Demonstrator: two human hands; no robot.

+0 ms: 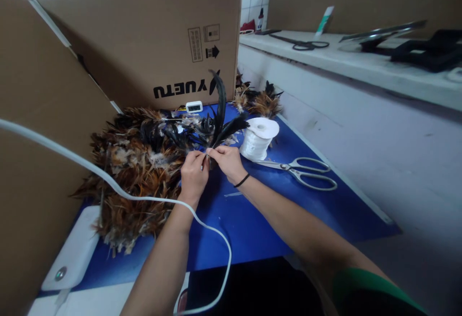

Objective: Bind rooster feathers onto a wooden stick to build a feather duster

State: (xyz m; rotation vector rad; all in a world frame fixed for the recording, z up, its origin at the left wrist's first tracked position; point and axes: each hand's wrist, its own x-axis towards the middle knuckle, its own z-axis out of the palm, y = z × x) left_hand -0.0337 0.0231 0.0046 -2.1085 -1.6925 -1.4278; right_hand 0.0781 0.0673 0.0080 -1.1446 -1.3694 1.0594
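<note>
My left hand [195, 171] and my right hand [227, 162] meet over the blue table top [260, 224], both with fingers pinched together. Between them they grip the lower ends of a small bunch of long black feathers [221, 109], which fan upward. Left of my hands lies a big heap of brown and black feathers [140, 195]. A spool of white ribbon or thread [257, 140] stands just beyond my right hand. Metal scissors [299, 171] lie closed to its right, handles pointing away from my hands. My fingers hide the quill ends.
A cardboard box wall [144, 32] rises behind and left. More feathers [265, 102] lie at the back. A white cable [122, 193] crosses over my left forearm. A white power bank [74, 248] sits front left. A ledge [346, 58] on the right holds black scissors [306, 45] and a glue stick [325, 20].
</note>
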